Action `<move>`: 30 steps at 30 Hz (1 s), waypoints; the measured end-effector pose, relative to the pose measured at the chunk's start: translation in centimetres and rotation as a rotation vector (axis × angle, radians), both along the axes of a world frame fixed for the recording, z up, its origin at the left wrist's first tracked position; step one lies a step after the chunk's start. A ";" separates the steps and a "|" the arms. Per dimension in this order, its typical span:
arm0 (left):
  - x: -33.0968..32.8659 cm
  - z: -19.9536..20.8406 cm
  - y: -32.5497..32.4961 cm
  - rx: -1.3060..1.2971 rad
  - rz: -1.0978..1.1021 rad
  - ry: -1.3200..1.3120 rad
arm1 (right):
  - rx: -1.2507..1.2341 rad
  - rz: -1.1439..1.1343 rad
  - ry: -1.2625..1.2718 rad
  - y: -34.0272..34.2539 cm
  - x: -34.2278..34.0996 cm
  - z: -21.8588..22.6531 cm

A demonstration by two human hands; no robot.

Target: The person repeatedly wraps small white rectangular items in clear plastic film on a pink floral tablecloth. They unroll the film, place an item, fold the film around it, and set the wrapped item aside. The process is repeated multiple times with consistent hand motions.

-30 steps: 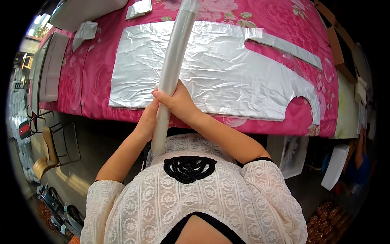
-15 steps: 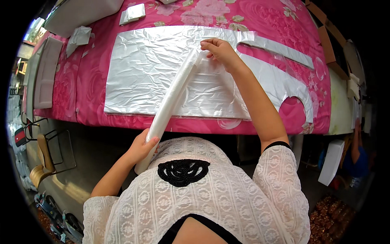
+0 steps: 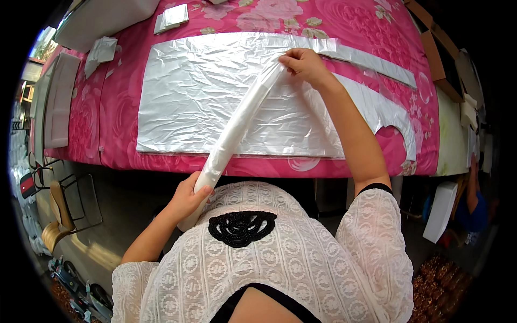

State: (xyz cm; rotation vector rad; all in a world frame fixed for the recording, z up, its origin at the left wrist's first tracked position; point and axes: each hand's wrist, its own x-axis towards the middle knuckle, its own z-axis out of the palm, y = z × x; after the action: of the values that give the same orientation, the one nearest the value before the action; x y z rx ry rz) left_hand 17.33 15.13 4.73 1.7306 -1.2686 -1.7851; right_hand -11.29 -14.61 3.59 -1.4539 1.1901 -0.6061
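Observation:
A stack of thin, silvery-white plastic aprons (image 3: 188, 97) lies flat and wrinkled, its cut-out curves and strap pieces toward the right. Slanting over it is a long folded plastic apron (image 3: 237, 132), gathered into a narrow band. My left hand (image 3: 188, 200) is closed around the band's near end, close to my body and beyond the table edge. At the far end, the fingertips of my right hand (image 3: 302, 63) pinch the band above the stack. Loose, see-through plastic hangs below my right wrist.
A pink flowered cloth (image 3: 121, 124) covers the table. Small folded white packets (image 3: 173, 17) and more white plastic pieces (image 3: 101, 53) lie at the far left. Brown cardboard boxes (image 3: 440, 70) stand at the right edge. A chair (image 3: 59, 215) is at left; a person in blue (image 3: 473, 211) is at right.
My right hand has moved right, drawing the band's far end along with it. The band now reaches farther right. My left hand keeps its grip near my body.

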 end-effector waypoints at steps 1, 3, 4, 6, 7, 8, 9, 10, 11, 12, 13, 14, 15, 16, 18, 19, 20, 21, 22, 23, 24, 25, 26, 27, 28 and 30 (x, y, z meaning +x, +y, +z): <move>0.0 0.0 0.0 0.044 0.020 0.020 | -0.072 -0.078 0.016 -1.3 -2.1 -0.5; 0.3 0.0 0.2 0.131 0.059 0.062 | -0.206 -0.219 0.045 -3.9 -7.2 -1.7; 0.7 0.1 0.3 0.178 0.035 0.110 | -0.267 -0.281 0.054 -4.8 -9.8 -2.1; 1.9 0.7 0.2 0.272 -0.018 0.213 | -0.324 -0.420 0.038 -5.4 -14.2 -2.2; 2.5 1.2 0.0 0.350 -0.048 0.266 | -0.334 -0.460 0.074 -5.5 -16.1 -2.2; 3.2 1.5 -0.2 0.367 -0.082 0.298 | -0.343 -0.499 0.113 -5.4 -17.9 -2.2; 3.8 1.8 -0.5 0.387 -0.116 0.327 | -0.351 -0.539 0.150 -5.1 -18.6 -2.1; 4.3 2.0 -0.8 0.406 -0.150 0.357 | -0.358 -0.535 0.108 -5.0 -18.9 -2.3; 4.7 2.1 -1.4 0.393 -0.176 0.373 | -0.364 -0.532 0.067 -4.9 -19.1 -2.6; 5.0 2.4 -2.1 0.394 -0.195 0.435 | -0.371 -0.519 0.022 -4.8 -18.5 -2.5; 4.9 3.0 -3.4 0.347 -0.232 0.390 | -0.364 -0.501 -0.041 -3.9 -16.4 -1.5; 4.4 3.5 -4.9 0.299 -0.269 0.346 | -0.354 -0.441 -0.075 -3.9 -15.1 -1.8; 3.7 3.8 -6.7 0.070 -0.377 0.174 | -0.344 -0.395 -0.076 -3.4 -13.4 -1.5; 2.7 3.9 -8.5 -0.160 -0.475 0.001 | -0.333 -0.345 -0.079 -3.0 -11.5 -1.3; -0.2 5.7 -12.4 -0.486 -0.676 -0.398 | -0.292 -0.277 -0.083 -2.7 -8.7 -1.7; -1.5 6.1 -13.6 -0.563 -0.718 -0.525 | -0.259 -0.238 -0.097 -2.7 -7.3 -1.7; -2.5 6.2 -14.5 -0.642 -0.759 -0.648 | -0.225 -0.200 -0.105 -2.6 -6.2 -1.5; -3.3 5.7 -15.3 -0.789 -0.715 -0.631 | -0.191 -0.160 -0.115 -2.5 -5.2 -1.4; -3.9 4.9 -15.9 -0.937 -0.668 -0.613 | -0.190 -0.144 -0.092 -2.4 -4.4 -1.2; -4.5 4.2 -16.0 -1.083 -0.617 -0.593 | -0.190 -0.129 -0.069 -2.2 -3.7 -1.0; -5.3 3.7 -16.0 -1.183 -0.636 -0.541 | -0.194 -0.118 -0.043 -2.3 -3.3 -0.8; -6.1 3.2 -15.7 -1.283 -0.656 -0.486 | -0.213 -0.102 -0.030 -2.4 -3.2 -0.9; -6.5 2.5 -15.3 -1.382 -0.675 -0.430 | -0.196 -0.092 -0.017 -2.6 -3.2 -0.7; -6.2 1.0 -14.5 -1.316 -0.817 -0.368 | -0.177 -0.079 -0.004 -2.7 -3.1 -0.4; -6.4 0.6 -14.0 -1.261 -0.852 -0.367 | -0.155 -0.069 0.009 -2.7 -3.2 -0.4; -6.8 0.2 -13.2 -1.150 -0.922 -0.367 | -0.137 -0.067 0.027 -3.1 -3.4 -0.5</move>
State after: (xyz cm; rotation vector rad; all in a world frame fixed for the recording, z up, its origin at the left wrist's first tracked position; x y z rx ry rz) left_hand 10.51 1.94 4.91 0.7939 -2.7583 -0.5733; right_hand -14.71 -17.68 3.07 -1.5466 1.2424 -0.7277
